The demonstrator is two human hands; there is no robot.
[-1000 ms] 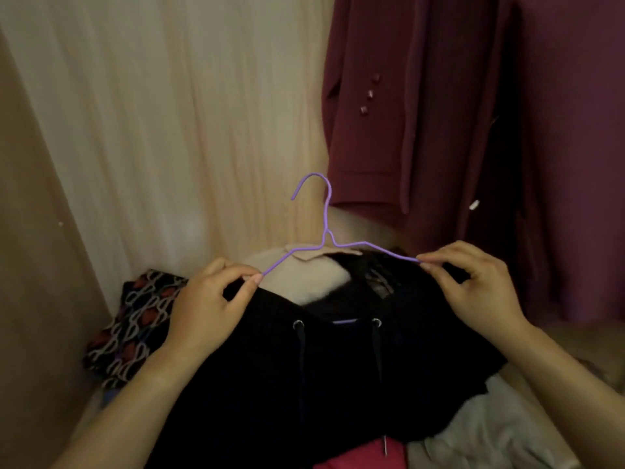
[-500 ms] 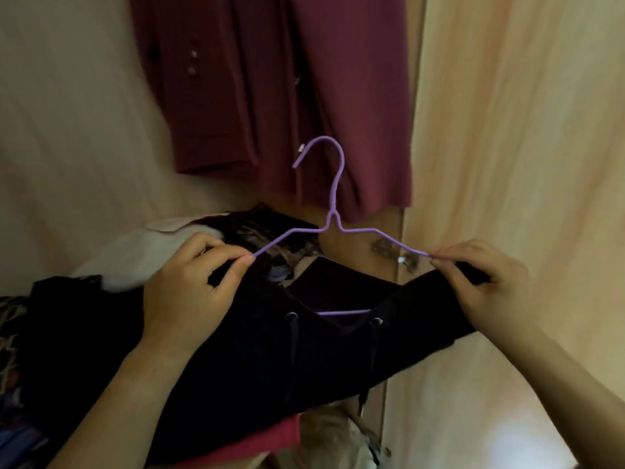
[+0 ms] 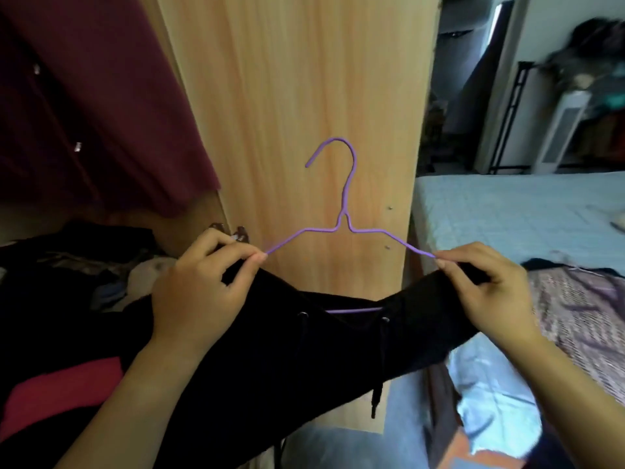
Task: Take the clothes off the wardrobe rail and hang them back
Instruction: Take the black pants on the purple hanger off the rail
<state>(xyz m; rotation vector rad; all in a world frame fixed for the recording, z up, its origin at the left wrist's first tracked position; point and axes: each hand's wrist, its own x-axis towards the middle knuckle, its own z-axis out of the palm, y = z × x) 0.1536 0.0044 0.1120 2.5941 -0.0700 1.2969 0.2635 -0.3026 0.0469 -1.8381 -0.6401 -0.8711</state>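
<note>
A black hoodie (image 3: 304, 343) with drawstrings hangs on a purple wire hanger (image 3: 345, 218), whose hook points up and curls to the left. My left hand (image 3: 199, 289) pinches the hoodie's left shoulder together with the hanger's left arm. My right hand (image 3: 483, 289) pinches the right shoulder and the right arm of the hanger the same way. The hanger's lower bar shows through the neck opening. A maroon garment (image 3: 88, 106) hangs inside the wardrobe at the upper left. The rail is out of view.
The light wooden wardrobe door (image 3: 297, 96) stands right behind the hanger. Piled clothes (image 3: 67, 265) lie in the wardrobe at the lower left, with a red piece (image 3: 57, 390) among them. A bed (image 3: 524, 214) with a pale blue sheet and a patterned blanket (image 3: 581, 319) is on the right.
My view has swung right, from the wardrobe interior to its door and the bed. Both hands keep their pinch on the hoodie and hanger and carry them to the right.
</note>
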